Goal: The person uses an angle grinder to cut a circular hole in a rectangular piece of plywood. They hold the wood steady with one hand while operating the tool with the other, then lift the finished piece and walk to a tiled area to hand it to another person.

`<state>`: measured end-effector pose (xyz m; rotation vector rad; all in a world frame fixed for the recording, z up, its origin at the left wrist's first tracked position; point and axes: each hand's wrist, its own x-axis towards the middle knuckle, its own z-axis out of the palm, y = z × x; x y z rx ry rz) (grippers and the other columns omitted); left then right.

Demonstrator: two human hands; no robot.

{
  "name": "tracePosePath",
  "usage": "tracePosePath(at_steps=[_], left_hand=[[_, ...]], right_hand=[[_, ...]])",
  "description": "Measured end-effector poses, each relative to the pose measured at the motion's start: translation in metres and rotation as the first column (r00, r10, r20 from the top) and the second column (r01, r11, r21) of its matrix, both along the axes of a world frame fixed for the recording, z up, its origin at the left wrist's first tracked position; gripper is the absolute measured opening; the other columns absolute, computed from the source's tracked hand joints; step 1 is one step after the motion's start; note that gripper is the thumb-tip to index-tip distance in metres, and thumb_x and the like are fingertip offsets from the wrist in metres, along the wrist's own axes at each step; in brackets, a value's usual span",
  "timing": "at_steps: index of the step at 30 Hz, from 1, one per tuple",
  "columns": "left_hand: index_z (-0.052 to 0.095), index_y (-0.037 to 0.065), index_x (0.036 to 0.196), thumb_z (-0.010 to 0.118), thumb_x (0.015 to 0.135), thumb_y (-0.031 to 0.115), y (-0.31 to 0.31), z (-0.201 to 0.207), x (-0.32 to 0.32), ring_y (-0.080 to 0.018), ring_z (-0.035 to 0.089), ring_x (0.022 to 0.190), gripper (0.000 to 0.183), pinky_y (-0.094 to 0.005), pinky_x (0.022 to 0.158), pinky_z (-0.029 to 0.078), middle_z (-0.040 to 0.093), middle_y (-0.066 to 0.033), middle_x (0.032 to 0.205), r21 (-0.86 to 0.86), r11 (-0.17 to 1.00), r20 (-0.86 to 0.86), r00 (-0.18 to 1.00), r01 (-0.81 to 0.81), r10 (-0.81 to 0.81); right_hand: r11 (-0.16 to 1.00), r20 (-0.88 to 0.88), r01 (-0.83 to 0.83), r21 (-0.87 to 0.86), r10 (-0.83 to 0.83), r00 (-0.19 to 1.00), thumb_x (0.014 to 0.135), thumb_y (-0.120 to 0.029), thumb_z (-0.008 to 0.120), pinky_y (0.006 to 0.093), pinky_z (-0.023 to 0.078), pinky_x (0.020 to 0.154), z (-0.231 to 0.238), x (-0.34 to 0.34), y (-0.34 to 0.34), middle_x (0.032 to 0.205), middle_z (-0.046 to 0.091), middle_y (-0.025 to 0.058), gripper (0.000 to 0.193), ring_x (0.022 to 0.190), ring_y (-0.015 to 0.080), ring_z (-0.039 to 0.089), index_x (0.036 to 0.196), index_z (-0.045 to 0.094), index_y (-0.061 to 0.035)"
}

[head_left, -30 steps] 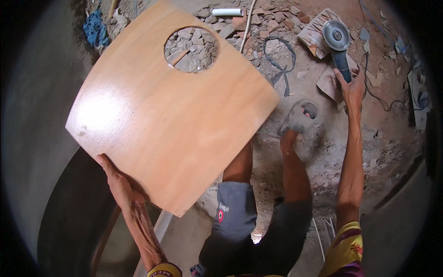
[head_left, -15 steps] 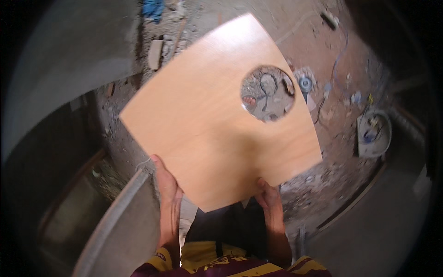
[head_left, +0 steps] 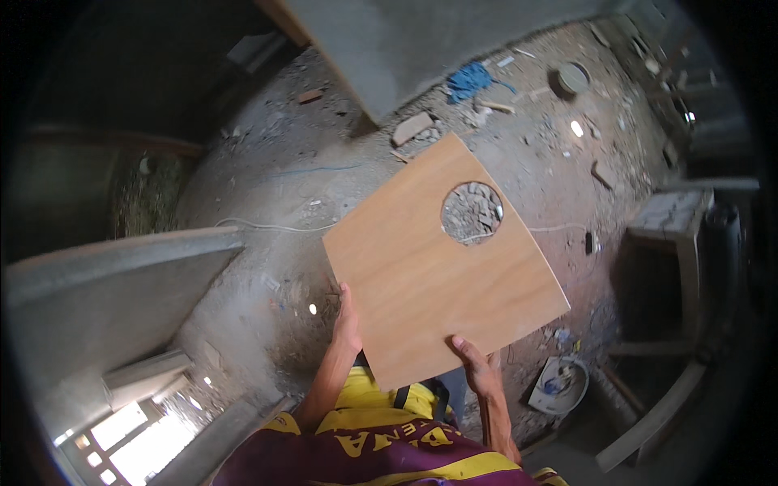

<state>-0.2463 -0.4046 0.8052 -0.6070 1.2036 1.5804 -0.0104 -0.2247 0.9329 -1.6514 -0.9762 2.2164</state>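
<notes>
A light-brown wooden board (head_left: 429, 275), four-sided and with a round hole cut near its far right edge, is held up in front of my body. My left hand (head_left: 348, 322) grips its left edge, thumb along the side and the other fingers hidden behind. At the near edge, my right hand (head_left: 480, 366) has its thumb on the top face, its fingers mostly out of sight underneath. Through the hole, grey rubble shows on the ground below.
Debris covers the dirt floor, with a blue cloth (head_left: 468, 82) and a round bucket (head_left: 573, 78) far ahead. A white basin (head_left: 559, 385) holding small items lies at the near right. Low concrete walls (head_left: 121, 263) stand at left, and a wooden frame (head_left: 685, 243) at right.
The view has swung to the left, and the board now appears smaller and lower. Both hands keep their hold on it. The blue cloth and basin have shifted in the picture.
</notes>
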Motion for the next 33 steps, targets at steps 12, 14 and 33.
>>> tracePosePath(at_steps=[12, 14, 33], left_hand=[[0.04, 0.012, 0.165, 0.052, 0.104, 0.078, -0.076, 0.055, -0.262, -0.03, 0.054, 0.147, 0.091, -0.0515, 0.121, 0.047, 0.053, -0.012, 0.162, 0.278, 0.825, -0.091, 0.841, -0.492, 0.533], [0.046, 0.01, 0.162, 0.059, 0.103, 0.074, -0.092, 0.064, -0.32, -0.0273, 0.058, 0.142, 0.088, -0.0486, 0.118, 0.049, 0.057, -0.011, 0.159, 0.327, 0.771, -0.105, 0.789, -0.547, 0.605], [0.05, 0.005, 0.159, 0.046, 0.117, 0.052, -0.219, 0.005, -0.697, -0.03, 0.061, 0.14, 0.064, -0.0485, 0.118, 0.049, 0.064, -0.0149, 0.153, 0.145, 0.366, 0.18, 0.388, -0.919, 0.904]], right_hand=[[0.832, -0.07, -0.536, 0.142, 0.549, 0.833, 0.097, -0.041, 0.083, 0.043, 0.053, 0.107, 0.044, -0.36, -0.044, 0.129, 0.074, 0.0151, 0.061, 0.12, 0.027, 0.069, 0.138, 0.068, 0.0023], [0.767, -0.06, -0.612, 0.192, 0.632, 0.773, 0.098, -0.037, 0.082, 0.0421, 0.054, 0.105, 0.076, -0.441, -0.052, 0.126, 0.075, 0.0142, 0.056, 0.117, 0.0261, 0.069, 0.136, 0.069, 0.0013], [0.346, -0.109, -0.933, 0.094, 0.935, 0.336, 0.09, -0.01, 0.078, 0.0392, 0.061, 0.085, 0.001, -1.048, -0.184, 0.124, 0.072, 0.0105, 0.055, 0.107, 0.0226, 0.073, 0.141, 0.06, -0.0007]])
